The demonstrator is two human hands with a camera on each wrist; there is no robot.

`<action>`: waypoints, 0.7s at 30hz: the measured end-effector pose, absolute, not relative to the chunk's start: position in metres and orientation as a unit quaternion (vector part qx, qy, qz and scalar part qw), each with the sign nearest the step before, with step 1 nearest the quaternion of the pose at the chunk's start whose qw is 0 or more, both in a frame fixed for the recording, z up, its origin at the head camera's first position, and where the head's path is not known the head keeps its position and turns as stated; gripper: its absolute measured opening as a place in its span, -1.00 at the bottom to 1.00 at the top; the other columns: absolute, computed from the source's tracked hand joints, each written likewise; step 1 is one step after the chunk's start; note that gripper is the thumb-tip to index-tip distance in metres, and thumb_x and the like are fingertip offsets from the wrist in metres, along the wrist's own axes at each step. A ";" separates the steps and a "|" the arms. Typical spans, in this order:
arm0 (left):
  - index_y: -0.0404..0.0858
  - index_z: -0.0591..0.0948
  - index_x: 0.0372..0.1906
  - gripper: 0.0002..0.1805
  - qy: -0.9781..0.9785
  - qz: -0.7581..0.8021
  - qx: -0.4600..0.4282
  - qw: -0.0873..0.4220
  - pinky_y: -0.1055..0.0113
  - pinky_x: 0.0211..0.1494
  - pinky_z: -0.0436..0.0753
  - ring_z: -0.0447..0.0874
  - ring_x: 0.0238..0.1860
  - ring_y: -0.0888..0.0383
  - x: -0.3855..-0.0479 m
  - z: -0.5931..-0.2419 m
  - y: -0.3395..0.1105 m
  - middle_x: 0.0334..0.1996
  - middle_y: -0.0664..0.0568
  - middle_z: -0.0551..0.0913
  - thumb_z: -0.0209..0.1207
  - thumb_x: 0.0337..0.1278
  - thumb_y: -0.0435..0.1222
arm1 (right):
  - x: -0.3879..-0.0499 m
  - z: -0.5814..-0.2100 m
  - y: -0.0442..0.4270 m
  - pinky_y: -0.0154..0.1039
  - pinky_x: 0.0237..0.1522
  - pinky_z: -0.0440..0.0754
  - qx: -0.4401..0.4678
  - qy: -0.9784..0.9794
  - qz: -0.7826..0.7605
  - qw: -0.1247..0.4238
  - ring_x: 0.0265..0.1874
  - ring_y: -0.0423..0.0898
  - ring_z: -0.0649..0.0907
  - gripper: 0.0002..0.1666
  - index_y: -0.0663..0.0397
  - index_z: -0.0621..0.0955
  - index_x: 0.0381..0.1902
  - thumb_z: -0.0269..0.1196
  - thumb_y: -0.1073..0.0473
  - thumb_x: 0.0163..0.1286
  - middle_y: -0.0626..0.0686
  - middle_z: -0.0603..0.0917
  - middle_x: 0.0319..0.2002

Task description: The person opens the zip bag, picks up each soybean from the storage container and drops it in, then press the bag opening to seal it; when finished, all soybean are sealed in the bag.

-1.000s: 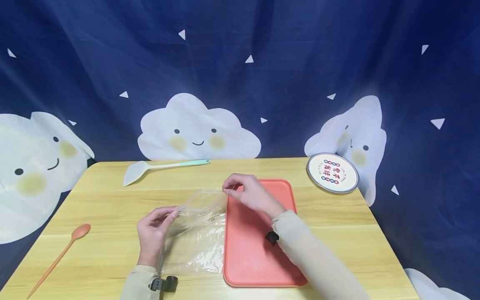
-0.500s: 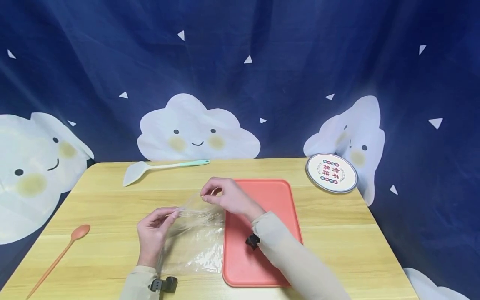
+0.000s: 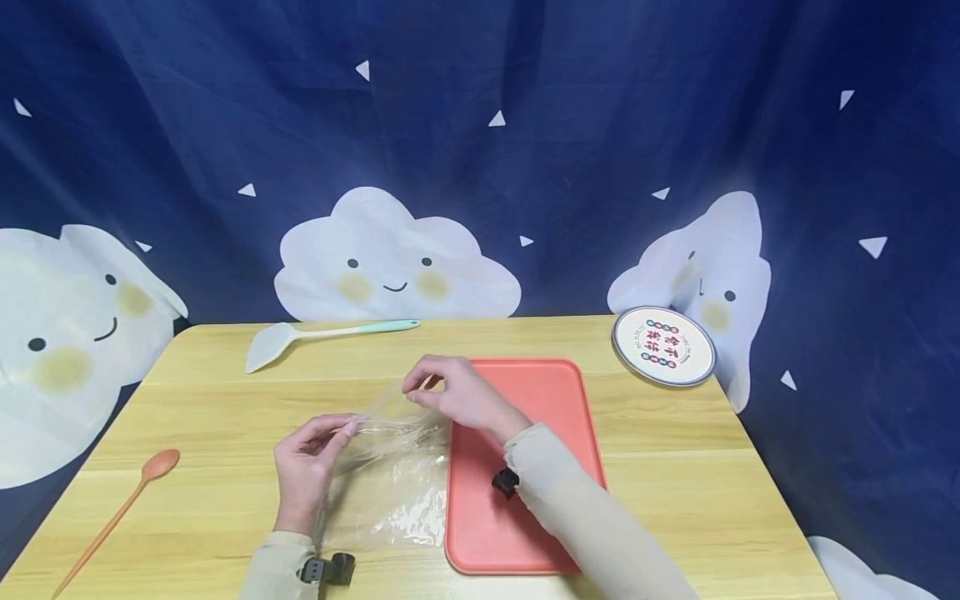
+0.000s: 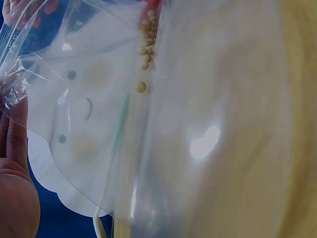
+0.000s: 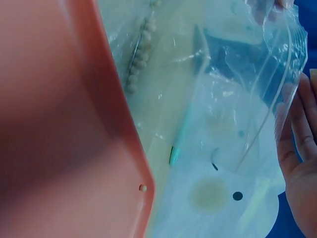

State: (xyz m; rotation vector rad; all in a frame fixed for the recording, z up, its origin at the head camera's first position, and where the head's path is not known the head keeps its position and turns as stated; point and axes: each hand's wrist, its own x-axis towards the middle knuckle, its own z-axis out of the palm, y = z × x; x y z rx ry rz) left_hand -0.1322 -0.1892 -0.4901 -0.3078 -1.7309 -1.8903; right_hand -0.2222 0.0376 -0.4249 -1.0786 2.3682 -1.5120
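A clear zip bag (image 3: pixel 397 500) lies on the wooden table with its mouth lifted. My left hand (image 3: pixel 306 471) pinches the left end of the mouth, while my right hand (image 3: pixel 465 398) pinches the right end. In the left wrist view several small round beige beans (image 4: pixel 145 52) lie in a row inside the bag. The same row of beans (image 5: pixel 138 62) shows through the film in the right wrist view. To the right of the bag, under my right forearm, is a red tray (image 3: pixel 540 392). One loose bean (image 5: pixel 143 188) sits in a tray corner.
At the back left lies a white spatula (image 3: pixel 300 335) with a green handle end. An orange spoon (image 3: pixel 135 496) rests on the left of the wooden table (image 3: pixel 675 467). A printed plate (image 3: pixel 665 367) stands at the back right corner, before a blue curtain (image 3: pixel 570 150).
My right hand has moved left toward my left hand, drawing the bag's mouth narrower. The left hand has stayed in place. Over the last half second almost nothing differs.
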 end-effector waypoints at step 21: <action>-0.70 0.59 -0.33 -0.87 -0.627 -0.718 -0.122 0.275 0.41 -0.19 0.70 0.75 -0.30 0.13 -0.129 -0.488 -0.188 -0.31 -0.26 0.72 0.22 -0.06 -0.79 | -0.275 -0.465 0.083 -0.26 -0.04 0.60 -0.253 0.887 -0.377 0.082 -0.15 -0.12 0.62 -0.83 0.10 0.68 -0.14 0.35 0.30 0.30 -0.03 0.65 -0.21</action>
